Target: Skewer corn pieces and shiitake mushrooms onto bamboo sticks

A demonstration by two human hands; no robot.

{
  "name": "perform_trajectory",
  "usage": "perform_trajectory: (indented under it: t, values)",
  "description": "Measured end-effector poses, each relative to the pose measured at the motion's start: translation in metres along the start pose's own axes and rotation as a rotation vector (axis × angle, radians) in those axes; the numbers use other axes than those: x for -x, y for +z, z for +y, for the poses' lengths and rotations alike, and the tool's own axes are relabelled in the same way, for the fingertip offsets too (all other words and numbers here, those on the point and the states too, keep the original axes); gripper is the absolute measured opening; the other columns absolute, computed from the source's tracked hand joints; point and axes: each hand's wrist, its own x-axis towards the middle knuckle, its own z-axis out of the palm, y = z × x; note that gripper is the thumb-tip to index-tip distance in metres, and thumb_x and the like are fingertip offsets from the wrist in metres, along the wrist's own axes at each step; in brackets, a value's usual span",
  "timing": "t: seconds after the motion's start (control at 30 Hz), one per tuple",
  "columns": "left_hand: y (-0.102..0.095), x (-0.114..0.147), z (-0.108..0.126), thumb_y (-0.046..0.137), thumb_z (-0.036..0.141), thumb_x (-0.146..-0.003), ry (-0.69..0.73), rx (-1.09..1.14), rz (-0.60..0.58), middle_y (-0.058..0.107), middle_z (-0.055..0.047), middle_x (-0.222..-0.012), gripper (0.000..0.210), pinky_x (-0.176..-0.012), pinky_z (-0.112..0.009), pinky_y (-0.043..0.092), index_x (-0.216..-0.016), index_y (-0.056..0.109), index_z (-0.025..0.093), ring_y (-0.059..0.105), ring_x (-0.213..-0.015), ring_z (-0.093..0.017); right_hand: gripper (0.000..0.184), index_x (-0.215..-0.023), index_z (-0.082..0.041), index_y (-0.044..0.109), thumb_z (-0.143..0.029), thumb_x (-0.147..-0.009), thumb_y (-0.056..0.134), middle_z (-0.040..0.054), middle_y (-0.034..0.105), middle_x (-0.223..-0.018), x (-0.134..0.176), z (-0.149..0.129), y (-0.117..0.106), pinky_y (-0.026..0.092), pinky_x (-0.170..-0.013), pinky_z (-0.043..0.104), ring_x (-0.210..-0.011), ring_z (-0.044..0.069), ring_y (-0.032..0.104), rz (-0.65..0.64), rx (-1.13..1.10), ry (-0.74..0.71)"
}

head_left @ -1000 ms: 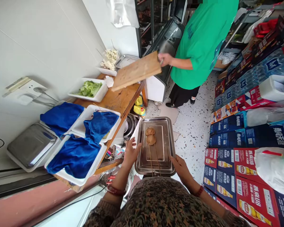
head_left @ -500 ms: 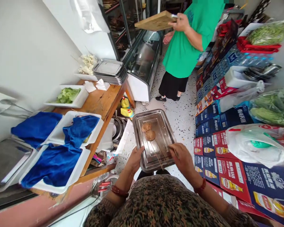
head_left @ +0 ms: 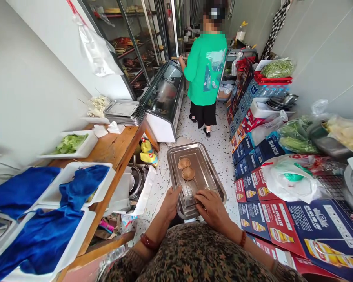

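Note:
A rectangular metal tray is held level in front of my body. My left hand is closed on its near left edge, thumb over the rim. Two round, flat brown pieces of food lie touching, one behind the other, on the left half of the tray. Thin skewers run from them toward me. My right hand reaches over the tray's near right part, its fingers bent down on the skewers' near ends and hiding them.
Left, a wooden table carries stacked trays, lettuce and blue cloths over white tubs. Right, beer cartons hold bagged vegetables. Ahead, a person in a green top stands beside a glass display fridge.
My right hand has moved left and inward from the tray's right edge, onto the skewers. The person in green has turned away and gone farther back with the wooden board. My view has shifted.

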Motion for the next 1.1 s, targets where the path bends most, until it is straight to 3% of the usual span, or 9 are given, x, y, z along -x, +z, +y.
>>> perform_trajectory:
  t: [0.13, 0.27, 0.4, 0.47, 0.6, 0.73, 0.9, 1.0, 1.1]
  values:
    - [0.000, -0.002, 0.001, 0.077, 0.032, -0.075, 0.009, 0.021, 0.031, 0.075, -0.006, -0.078, 0.030, -0.068, -0.032, 0.058, -0.095, 0.063, 0.014, 0.071, -0.069, -0.021, 0.029, -0.120, -0.021, 0.061, -0.020, -0.092, 0.055, 0.0106, 0.066, -0.120, -0.006, -0.002, 0.003, 0.048, -0.095, 0.048, -0.111, 0.028, 0.058, -0.013, -0.041, -0.046]
    - [-0.019, -0.006, 0.011, 0.075, 0.027, -0.078, -0.002, 0.084, 0.121, 0.076, -0.006, -0.077, 0.025, -0.068, -0.029, 0.058, -0.096, 0.064, 0.013, 0.071, -0.065, -0.018, 0.035, -0.129, -0.024, 0.058, -0.023, -0.095, 0.052, 0.0106, 0.064, -0.127, -0.022, 0.000, 0.003, 0.047, -0.100, 0.049, -0.117, 0.027, 0.057, 0.077, -0.077, -0.054]
    - [-0.050, -0.015, 0.034, 0.068, 0.021, -0.084, -0.022, 0.088, 0.178, 0.077, -0.008, -0.080, 0.019, -0.066, -0.030, 0.059, -0.100, 0.064, 0.012, 0.072, -0.066, -0.019, 0.042, -0.135, -0.022, 0.054, -0.028, -0.094, 0.051, 0.0139, 0.060, -0.132, -0.052, 0.018, 0.012, 0.046, -0.104, 0.051, -0.122, 0.028, 0.056, 0.286, -0.131, 0.141]
    - [-0.066, -0.023, 0.050, 0.066, 0.020, -0.086, -0.023, 0.068, 0.194, 0.077, -0.008, -0.081, 0.019, -0.067, -0.030, 0.060, -0.103, 0.063, 0.013, 0.073, -0.069, -0.020, 0.046, -0.135, -0.020, 0.053, -0.035, -0.092, 0.052, 0.0155, 0.060, -0.132, -0.071, 0.028, 0.022, 0.050, -0.099, 0.050, -0.115, 0.028, 0.060, 0.328, -0.243, 0.294]
    - [-0.091, -0.045, 0.088, 0.063, 0.019, -0.089, -0.040, 0.019, 0.170, 0.077, -0.008, -0.080, 0.019, -0.068, -0.031, 0.060, -0.107, 0.064, 0.013, 0.074, -0.073, -0.020, 0.053, -0.125, -0.017, 0.061, -0.053, -0.086, 0.058, 0.0131, 0.070, -0.112, -0.109, 0.028, 0.049, 0.055, -0.084, 0.041, -0.093, 0.025, 0.068, 0.220, -0.679, 0.592]
    - [-0.103, -0.078, 0.123, 0.066, 0.022, -0.087, -0.086, -0.048, 0.126, 0.076, -0.007, -0.079, 0.019, -0.068, -0.032, 0.060, -0.104, 0.063, 0.014, 0.074, -0.074, -0.021, 0.052, -0.097, -0.015, 0.071, -0.064, -0.084, 0.058, 0.0075, 0.073, -0.087, -0.137, 0.008, 0.068, 0.052, -0.081, 0.039, -0.081, 0.023, 0.066, 0.113, -1.051, 0.685]
    - [-0.089, -0.135, 0.147, 0.067, 0.025, -0.086, -0.160, -0.143, 0.021, 0.076, -0.006, -0.077, 0.019, -0.066, -0.032, 0.060, -0.102, 0.063, 0.015, 0.074, -0.072, -0.022, 0.052, -0.087, -0.016, 0.070, -0.067, -0.077, 0.064, 0.0041, 0.071, -0.078, -0.161, 0.007, 0.065, 0.050, -0.079, 0.036, -0.076, 0.021, 0.063, 0.271, -1.082, 0.781]
    - [-0.059, -0.174, 0.154, 0.069, 0.029, -0.085, -0.213, -0.185, -0.069, 0.075, -0.007, -0.073, 0.022, -0.063, -0.032, 0.060, -0.101, 0.064, 0.015, 0.074, -0.069, -0.022, 0.054, -0.079, -0.017, 0.068, -0.071, -0.075, 0.063, 0.0026, 0.067, -0.069, -0.176, 0.029, 0.052, 0.051, -0.072, 0.034, -0.070, 0.021, 0.061, 0.371, -1.055, 0.859]
    - [-0.016, -0.220, 0.156, 0.071, 0.031, -0.083, -0.228, -0.228, -0.127, 0.075, -0.007, -0.072, 0.023, -0.062, -0.032, 0.059, -0.096, 0.064, 0.014, 0.074, -0.068, -0.023, 0.054, -0.073, -0.018, 0.066, -0.072, -0.073, 0.062, 0.0024, 0.065, -0.065, -0.195, 0.066, 0.036, 0.051, -0.068, 0.034, -0.069, 0.022, 0.061, 0.484, -1.011, 0.906]
